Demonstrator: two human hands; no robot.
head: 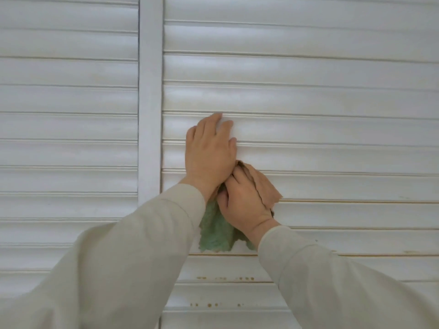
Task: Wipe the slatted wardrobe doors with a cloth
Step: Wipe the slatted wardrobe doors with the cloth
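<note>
**Wiping a slatted wardrobe door: cloth at mid-panel, near the dividing stile**

Head view, looking at two white slatted wardrobe doors that fill the frame, separated by a plain vertical stile. The left hand lies flat on the right-hand door, fingers straight and together, their tips reaching the lip of a slat; it holds nothing and appears to brace the panel. Just below and touching it, the right hand presses a cloth against the slats, fingers curled over its bunched upper part. The cloth shows a green face hanging below the hand and a tan face folded out to the right. Both forearms are covered by pale sleeves.

Step in hand, as judged: the wiping stroke itself, on a slat of the right-hand door close to the stile. Small brownish spots sit on slats lower down, well apart from the cloth, so that region seems not yet cleaned; how much of the upper slats or the left-hand door is done cannot be told.

The next move likely calls for drawing the cloth along the slat, keeping pressure into the groove beneath each lip, then stepping down a slat at a time toward the spotted area. The bracing hand would need to shift with it so the door does not swing or rattle.
</note>
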